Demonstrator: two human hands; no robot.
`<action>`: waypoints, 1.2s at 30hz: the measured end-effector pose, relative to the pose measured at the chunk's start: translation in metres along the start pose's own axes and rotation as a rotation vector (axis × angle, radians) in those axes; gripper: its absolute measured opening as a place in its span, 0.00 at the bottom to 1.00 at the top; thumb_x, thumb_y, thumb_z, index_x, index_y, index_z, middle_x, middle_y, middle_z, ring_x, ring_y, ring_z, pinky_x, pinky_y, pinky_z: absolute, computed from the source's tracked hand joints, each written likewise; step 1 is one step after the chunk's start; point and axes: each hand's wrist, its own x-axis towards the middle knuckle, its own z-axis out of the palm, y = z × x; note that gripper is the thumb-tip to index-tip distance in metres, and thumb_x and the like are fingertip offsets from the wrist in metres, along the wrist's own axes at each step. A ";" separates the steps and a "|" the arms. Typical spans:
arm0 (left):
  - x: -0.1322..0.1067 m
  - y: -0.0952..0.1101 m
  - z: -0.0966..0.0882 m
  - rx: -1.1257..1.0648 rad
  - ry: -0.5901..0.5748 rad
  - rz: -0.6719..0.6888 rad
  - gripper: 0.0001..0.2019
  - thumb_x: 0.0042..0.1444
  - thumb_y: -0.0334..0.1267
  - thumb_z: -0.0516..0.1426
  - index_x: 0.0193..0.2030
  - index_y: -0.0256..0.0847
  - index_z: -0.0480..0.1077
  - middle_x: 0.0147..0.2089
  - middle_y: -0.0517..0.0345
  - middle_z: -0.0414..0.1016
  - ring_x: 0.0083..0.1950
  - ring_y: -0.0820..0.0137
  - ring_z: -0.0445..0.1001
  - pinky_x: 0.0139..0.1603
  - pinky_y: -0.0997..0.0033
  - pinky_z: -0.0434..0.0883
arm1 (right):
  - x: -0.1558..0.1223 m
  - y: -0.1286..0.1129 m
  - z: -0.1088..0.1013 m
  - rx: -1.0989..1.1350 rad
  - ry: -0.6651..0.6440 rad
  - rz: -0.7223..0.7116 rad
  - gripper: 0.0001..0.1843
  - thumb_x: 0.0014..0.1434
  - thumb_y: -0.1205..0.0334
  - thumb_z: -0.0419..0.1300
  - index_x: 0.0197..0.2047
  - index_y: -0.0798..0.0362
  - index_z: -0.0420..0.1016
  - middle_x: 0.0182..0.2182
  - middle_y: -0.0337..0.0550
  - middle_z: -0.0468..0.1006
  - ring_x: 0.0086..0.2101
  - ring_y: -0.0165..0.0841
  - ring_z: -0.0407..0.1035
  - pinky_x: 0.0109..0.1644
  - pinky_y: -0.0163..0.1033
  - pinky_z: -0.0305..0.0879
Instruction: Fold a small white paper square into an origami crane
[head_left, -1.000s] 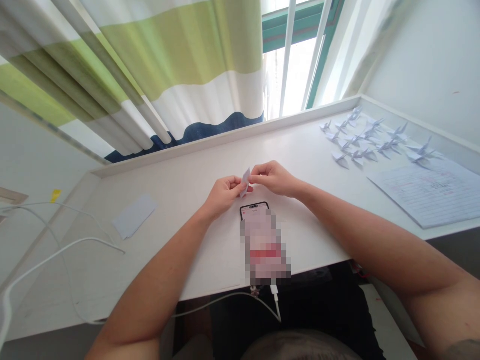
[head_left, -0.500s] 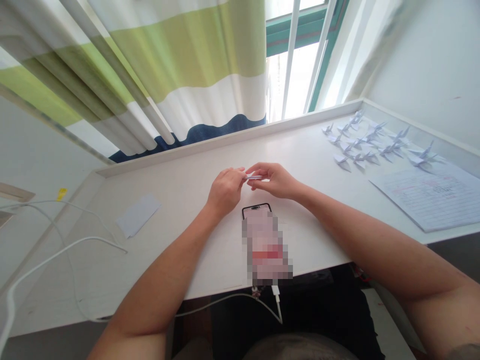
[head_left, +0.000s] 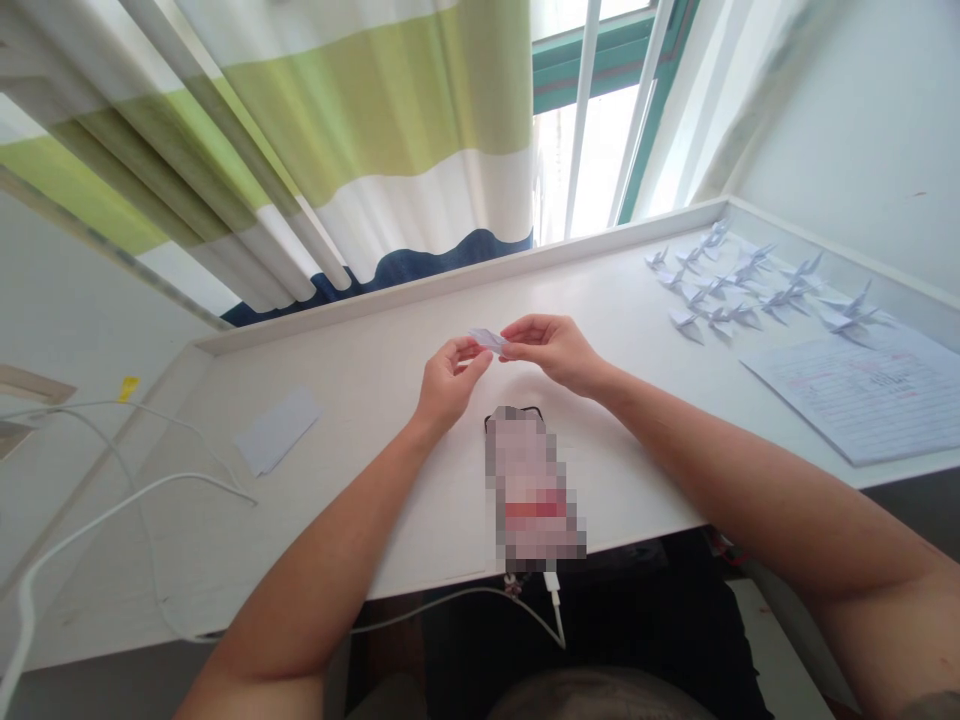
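A small piece of folded white paper (head_left: pixel 487 340) is held above the desk, between my two hands. My right hand (head_left: pixel 553 350) pinches its right end between thumb and fingers. My left hand (head_left: pixel 448 380) is at the paper's left side, its fingertips partly behind the paper and its thumb by the lower edge. The paper lies slanted, with a broad face showing and its left tip pointing up and away. Below the hands, a phone (head_left: pixel 529 490) with a blurred-out screen rests near the desk's front edge.
Several folded paper cranes (head_left: pixel 739 285) stand at the back right of the white desk (head_left: pixel 360 400). A printed sheet (head_left: pixel 862 395) lies in front of them. Loose white paper (head_left: pixel 277 432) is on the left, near a white cable (head_left: pixel 135 492). Another cable (head_left: pixel 553 597) plugs into the phone.
The folded paper has turned from edge-on to showing a broad face. My left hand has rolled over and its thumb has moved away from the fingers. My right hand has shifted slightly.
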 end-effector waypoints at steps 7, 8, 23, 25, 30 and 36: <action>0.001 0.006 0.003 -0.089 -0.025 -0.075 0.17 0.57 0.54 0.70 0.35 0.40 0.82 0.36 0.54 0.84 0.40 0.66 0.78 0.48 0.64 0.73 | -0.004 0.001 0.004 -0.098 -0.082 0.026 0.19 0.54 0.45 0.78 0.37 0.52 0.86 0.34 0.45 0.87 0.37 0.35 0.79 0.47 0.46 0.75; 0.001 0.006 0.002 -0.081 -0.038 -0.078 0.18 0.56 0.54 0.71 0.34 0.40 0.82 0.36 0.54 0.83 0.40 0.66 0.77 0.47 0.65 0.72 | -0.004 0.001 0.003 -0.122 -0.091 0.048 0.18 0.56 0.45 0.77 0.37 0.52 0.86 0.33 0.45 0.87 0.35 0.35 0.77 0.45 0.44 0.74; 0.002 0.009 0.006 -0.206 0.056 -0.122 0.20 0.49 0.56 0.74 0.36 0.42 0.79 0.35 0.58 0.80 0.36 0.70 0.74 0.41 0.67 0.71 | -0.003 0.004 0.005 -0.043 -0.101 0.044 0.23 0.53 0.41 0.78 0.36 0.52 0.85 0.32 0.43 0.85 0.36 0.34 0.77 0.48 0.46 0.75; 0.002 0.008 0.006 -0.234 0.111 -0.123 0.22 0.46 0.54 0.76 0.35 0.42 0.76 0.34 0.60 0.78 0.35 0.71 0.74 0.41 0.67 0.71 | -0.003 0.004 0.006 -0.004 -0.118 0.067 0.25 0.52 0.39 0.79 0.38 0.52 0.85 0.33 0.43 0.85 0.36 0.34 0.77 0.50 0.46 0.76; 0.000 0.009 0.007 -0.209 0.107 -0.114 0.21 0.48 0.54 0.76 0.36 0.41 0.79 0.35 0.57 0.82 0.36 0.69 0.77 0.44 0.65 0.75 | -0.003 0.005 0.007 0.017 -0.113 0.046 0.26 0.50 0.38 0.80 0.37 0.52 0.83 0.35 0.43 0.85 0.38 0.35 0.79 0.51 0.47 0.77; -0.005 0.017 0.008 -0.225 0.047 -0.095 0.17 0.54 0.51 0.74 0.40 0.40 0.85 0.39 0.52 0.87 0.42 0.64 0.83 0.51 0.58 0.79 | -0.002 0.005 0.005 -0.018 -0.051 0.026 0.25 0.49 0.41 0.81 0.36 0.53 0.83 0.34 0.44 0.85 0.38 0.35 0.78 0.51 0.46 0.75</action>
